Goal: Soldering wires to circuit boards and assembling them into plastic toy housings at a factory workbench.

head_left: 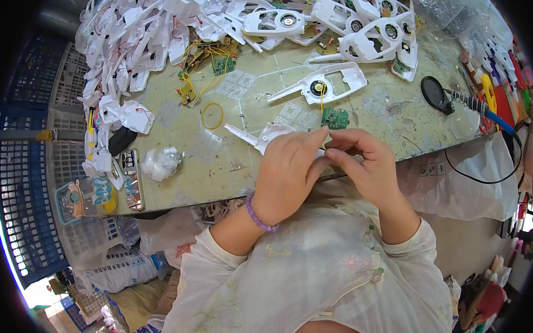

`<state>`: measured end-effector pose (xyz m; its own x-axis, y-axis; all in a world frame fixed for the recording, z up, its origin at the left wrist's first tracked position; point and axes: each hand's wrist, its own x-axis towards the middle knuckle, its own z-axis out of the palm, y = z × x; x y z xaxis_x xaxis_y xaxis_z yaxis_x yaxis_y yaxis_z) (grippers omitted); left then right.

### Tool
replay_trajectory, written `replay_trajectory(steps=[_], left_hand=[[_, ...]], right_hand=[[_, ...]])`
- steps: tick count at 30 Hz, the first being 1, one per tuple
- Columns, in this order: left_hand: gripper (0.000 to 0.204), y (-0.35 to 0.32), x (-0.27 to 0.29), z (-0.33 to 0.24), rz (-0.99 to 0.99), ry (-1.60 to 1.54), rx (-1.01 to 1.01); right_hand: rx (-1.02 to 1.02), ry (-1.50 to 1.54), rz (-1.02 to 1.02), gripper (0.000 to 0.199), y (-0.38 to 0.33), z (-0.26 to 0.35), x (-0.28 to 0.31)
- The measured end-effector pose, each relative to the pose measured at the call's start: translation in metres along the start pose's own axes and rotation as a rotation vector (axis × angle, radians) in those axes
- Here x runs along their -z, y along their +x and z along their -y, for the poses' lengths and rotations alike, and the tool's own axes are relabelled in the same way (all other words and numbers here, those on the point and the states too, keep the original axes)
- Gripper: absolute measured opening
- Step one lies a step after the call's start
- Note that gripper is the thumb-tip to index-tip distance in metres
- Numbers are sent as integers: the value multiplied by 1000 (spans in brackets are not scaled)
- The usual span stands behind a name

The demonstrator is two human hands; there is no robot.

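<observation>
My left hand (pixel 290 173) is closed over a white plastic casing (pixel 254 138), whose narrow handle sticks out to the left. Thumb and fingers pinched together, my right hand (pixel 365 169) meets the left at the casing's right end. Whatever lies between its fingertips is hidden or too small to name. Just beyond my fingers rests a green circuit board (pixel 335 118). A yellow wire links it to a second white casing (pixel 347 81), which lies flat with a round black speaker (pixel 318 87) in it.
White casings (pixel 130 38) are heaped at the far left, others with speakers (pixel 289 20) at the back. Wired boards (pixel 223 65), a yellow ring (pixel 212 116), a crumpled plastic bag (pixel 163 163) and a phone (pixel 131 179) lie leftward. A blue-handled soldering iron (pixel 498 120) is at right.
</observation>
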<state>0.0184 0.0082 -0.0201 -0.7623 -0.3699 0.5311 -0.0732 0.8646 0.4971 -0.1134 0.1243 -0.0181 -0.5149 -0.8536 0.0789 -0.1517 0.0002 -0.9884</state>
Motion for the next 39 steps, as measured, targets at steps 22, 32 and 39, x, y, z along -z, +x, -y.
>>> replay_trajectory(steps=[22,32,39], left_hand=[[20,14,-10,4,-32,-55,78],[22,12,-7,9,-15,-213,136],[22,13,-6,8,7,-199,158]], right_hand=[[44,47,-7,10,1,-1,7],[97,-21,43,11,-1,10,8],[261,-290,-128,13,5,11,12]])
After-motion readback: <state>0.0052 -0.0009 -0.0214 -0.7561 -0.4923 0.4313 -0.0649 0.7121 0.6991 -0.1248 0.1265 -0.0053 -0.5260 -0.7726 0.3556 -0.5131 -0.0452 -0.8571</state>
